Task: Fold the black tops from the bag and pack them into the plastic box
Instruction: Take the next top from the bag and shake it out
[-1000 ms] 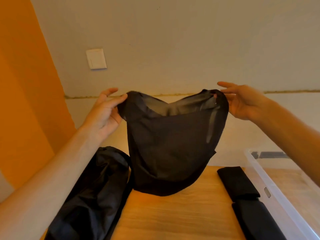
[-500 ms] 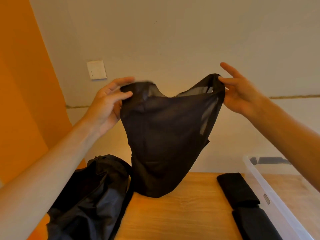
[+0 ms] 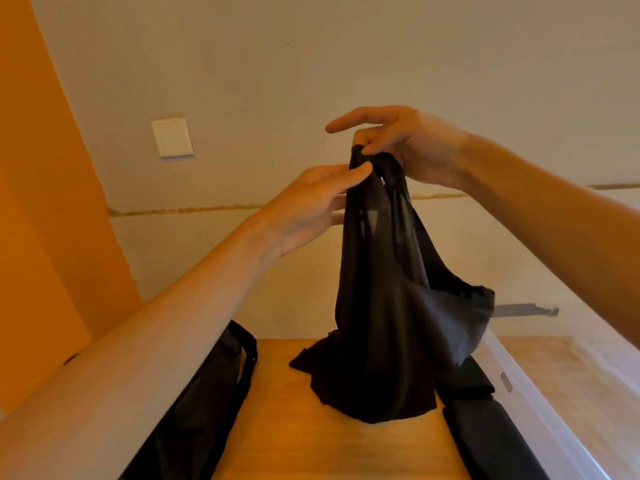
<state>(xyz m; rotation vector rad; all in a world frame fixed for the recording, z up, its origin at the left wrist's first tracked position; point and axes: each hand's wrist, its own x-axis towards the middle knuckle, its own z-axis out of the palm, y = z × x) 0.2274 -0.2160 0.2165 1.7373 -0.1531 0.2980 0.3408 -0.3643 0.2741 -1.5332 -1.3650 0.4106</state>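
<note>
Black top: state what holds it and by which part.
Both hands hold the black top by its gathered upper end: the right hand pinches the very top, the left hand just below.

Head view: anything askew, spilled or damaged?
Nothing is damaged or spilled. The black top hangs bunched, its upper end pinched by the left hand and the right hand, its hem pooled on the table. That looks normal mid-fold. The folded tops lie beside the plastic box, not yet in it.

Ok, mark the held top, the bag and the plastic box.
top (image 3: 381, 323): head view, middle of the hanging cloth.
bag (image 3: 207, 403): head view, side panel by the strap.
plastic box (image 3: 535, 407): head view, near wall.
</note>
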